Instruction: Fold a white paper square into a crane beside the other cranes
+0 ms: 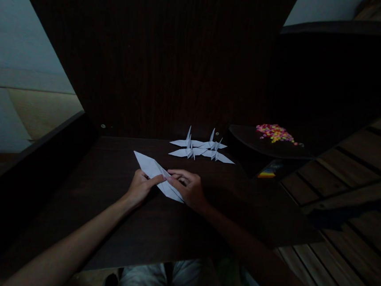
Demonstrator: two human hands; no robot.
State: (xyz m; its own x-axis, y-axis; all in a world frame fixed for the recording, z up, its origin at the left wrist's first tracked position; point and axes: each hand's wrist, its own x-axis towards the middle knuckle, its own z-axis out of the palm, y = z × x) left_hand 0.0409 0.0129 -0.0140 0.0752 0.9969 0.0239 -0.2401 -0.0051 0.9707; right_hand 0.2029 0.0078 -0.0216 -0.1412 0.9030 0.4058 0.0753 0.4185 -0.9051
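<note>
A folded sheet of white paper (148,164), long and pointed like a diamond, is held tilted above the dark desk. My left hand (142,184) grips its lower left side, thumb lying on top near the middle crease. On the other side my right hand (188,187) pinches the paper by its centre, with thumb and curled fingers closed on it. The fingers under the sheet are partly hidden. Just beyond my hands, several white paper cranes (189,152) stand close together in two rows with their wings spread.
The dark wooden desk (103,224) has a tall back panel (171,61) and a raised left edge (29,155). At the right, a rounded shelf (244,136) bears a heap of small colourful pieces (274,133). A slatted wooden surface (351,175) lies beyond.
</note>
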